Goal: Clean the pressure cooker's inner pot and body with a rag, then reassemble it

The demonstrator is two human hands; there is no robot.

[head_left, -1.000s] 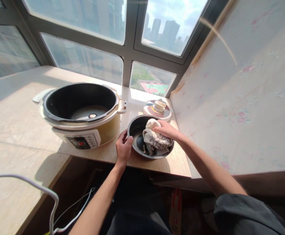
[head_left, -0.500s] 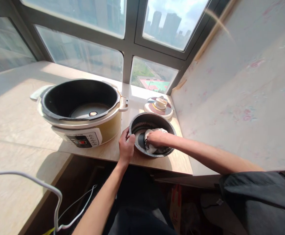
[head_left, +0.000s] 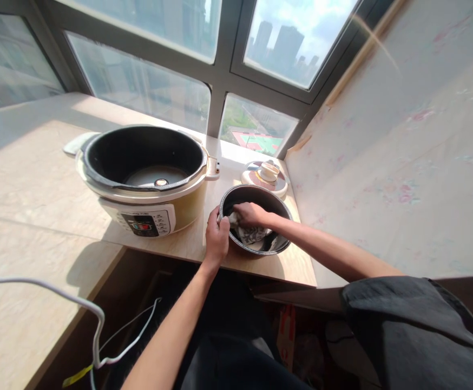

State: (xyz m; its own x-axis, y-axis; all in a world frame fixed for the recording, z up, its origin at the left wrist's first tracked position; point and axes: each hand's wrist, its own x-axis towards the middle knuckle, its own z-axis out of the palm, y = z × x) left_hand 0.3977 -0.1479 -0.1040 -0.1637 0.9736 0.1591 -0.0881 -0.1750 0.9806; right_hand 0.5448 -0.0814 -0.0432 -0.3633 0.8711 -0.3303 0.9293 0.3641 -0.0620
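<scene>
A dark round inner pot [head_left: 279,208] sits on the windowsill ledge near its front edge. My left hand [head_left: 217,236] grips the pot's left rim, thumb on the near side and fingers on the outer wall. Inside the pot, my right hand [head_left: 250,214] is closed on a pale patterned cloth [head_left: 253,234], which lies bunched against the left inner wall and spreads over part of the bottom. Left of the pot stands an electric pressure cooker body [head_left: 188,210], lidless, its dark interior showing. Behind the pot rests the cooker lid [head_left: 269,172], knob upward.
The stone-like ledge [head_left: 25,179] runs left along the windows [head_left: 139,81]. A papered wall [head_left: 382,162] bounds the right side. A white cable [head_left: 58,295] with a yellow tag crosses the lower left, and a red-printed bag [head_left: 287,336] is below the ledge.
My right hand has moved left and farther back inside the pot, pulling the cloth to the left wall. My left hand keeps its hold on the rim. The view has shifted slightly.
</scene>
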